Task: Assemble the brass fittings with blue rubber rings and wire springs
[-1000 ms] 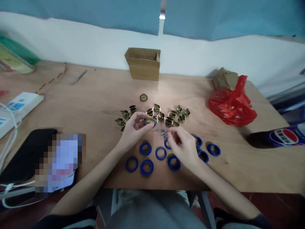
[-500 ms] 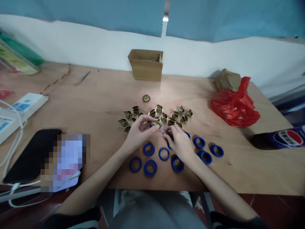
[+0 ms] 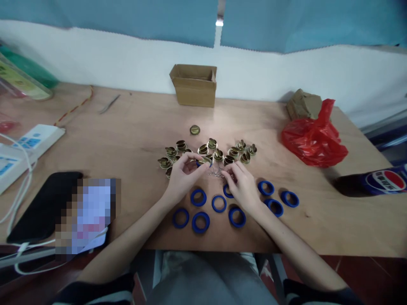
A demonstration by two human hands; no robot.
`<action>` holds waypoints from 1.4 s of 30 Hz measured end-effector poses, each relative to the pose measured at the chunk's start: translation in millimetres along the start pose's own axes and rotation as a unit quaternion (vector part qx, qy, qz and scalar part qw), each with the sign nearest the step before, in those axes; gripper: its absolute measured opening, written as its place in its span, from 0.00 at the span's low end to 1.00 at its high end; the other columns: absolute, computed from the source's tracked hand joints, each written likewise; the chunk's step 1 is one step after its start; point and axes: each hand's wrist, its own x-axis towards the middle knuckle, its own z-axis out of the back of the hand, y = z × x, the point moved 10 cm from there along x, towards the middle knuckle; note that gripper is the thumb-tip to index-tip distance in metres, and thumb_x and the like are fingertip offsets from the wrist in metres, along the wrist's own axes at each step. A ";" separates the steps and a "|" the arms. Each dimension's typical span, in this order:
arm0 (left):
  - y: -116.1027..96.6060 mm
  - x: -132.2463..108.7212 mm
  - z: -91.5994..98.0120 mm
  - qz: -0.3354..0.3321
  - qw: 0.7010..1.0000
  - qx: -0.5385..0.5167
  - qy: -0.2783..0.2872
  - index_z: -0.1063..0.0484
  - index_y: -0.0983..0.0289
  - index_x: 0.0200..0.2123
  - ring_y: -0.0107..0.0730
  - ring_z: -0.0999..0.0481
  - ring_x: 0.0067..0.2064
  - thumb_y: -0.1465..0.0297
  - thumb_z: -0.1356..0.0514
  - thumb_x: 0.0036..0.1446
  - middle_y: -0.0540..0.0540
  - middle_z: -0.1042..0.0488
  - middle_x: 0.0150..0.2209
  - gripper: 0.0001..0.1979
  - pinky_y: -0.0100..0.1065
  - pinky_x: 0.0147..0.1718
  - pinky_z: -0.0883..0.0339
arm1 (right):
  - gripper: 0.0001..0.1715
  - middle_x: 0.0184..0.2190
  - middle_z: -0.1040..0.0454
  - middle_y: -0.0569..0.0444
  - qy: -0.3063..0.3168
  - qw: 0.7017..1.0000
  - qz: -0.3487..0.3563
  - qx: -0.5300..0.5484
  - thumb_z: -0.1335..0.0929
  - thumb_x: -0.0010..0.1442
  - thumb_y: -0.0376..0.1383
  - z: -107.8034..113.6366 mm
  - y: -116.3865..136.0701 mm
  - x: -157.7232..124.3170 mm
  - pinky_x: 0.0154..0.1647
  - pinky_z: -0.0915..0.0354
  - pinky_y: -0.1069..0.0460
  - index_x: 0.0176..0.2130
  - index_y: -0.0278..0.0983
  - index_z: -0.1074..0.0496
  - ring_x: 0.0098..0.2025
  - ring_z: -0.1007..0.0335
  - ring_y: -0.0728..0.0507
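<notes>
My left hand (image 3: 182, 180) is closed, with thumb and fingers gripping a brass-coloured round fitting with a blue ring (image 3: 205, 162) around its edge. Just to the right, my right hand (image 3: 242, 183) pinches at a thin, silvery wire-like piece (image 3: 216, 173); its exact shape is too fine to make out. Behind both hands stand several brass-coloured round fittings (image 3: 218, 155) with raised flaps, some partly hidden by my left hand. Nearer the table edge lie several loose blue rings (image 3: 200, 222), one of them (image 3: 228, 191) partly covered by my right hand.
One fitting (image 3: 195, 130) lies apart, before an open cardboard box (image 3: 196, 93) at the wall. A red plastic bag (image 3: 313, 142) and a cola bottle (image 3: 372, 184) are on the right. Phones (image 3: 44, 203) with cables and a power strip (image 3: 34, 140) occupy the left.
My right hand has shifted slightly, uncovering more of a blue ring below it and the silvery wire-like piece at its fingertips. My left hand keeps its hold on the ringed fitting.
</notes>
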 end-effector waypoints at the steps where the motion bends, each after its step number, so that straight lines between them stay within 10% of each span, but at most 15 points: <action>1: -0.1 -0.3 -0.2 0.000 1.000 0.002 0.001 0.29 0.62 0.36 0.32 0.23 0.43 0.64 0.29 0.52 0.54 0.23 0.43 0.14 0.35 0.45 0.28 | 0.10 0.33 0.29 0.52 -0.014 1.000 -0.004 0.024 0.36 0.70 0.36 4.3 -0.2 0.0 0.37 0.35 0.50 0.34 0.40 0.32 0.34 0.32 0.44; 42: -5.3 -9.9 -15.0 -0.080 0.992 0.077 0.060 0.29 0.62 0.40 0.32 0.21 0.46 0.70 0.27 0.51 0.54 0.24 0.42 0.16 0.36 0.51 0.26 | 0.11 0.32 0.23 0.53 -0.050 0.944 -0.132 0.298 0.30 0.63 0.44 -2.1 -34.1 -2.2 0.34 0.33 0.51 0.35 0.39 0.24 0.33 0.29 0.45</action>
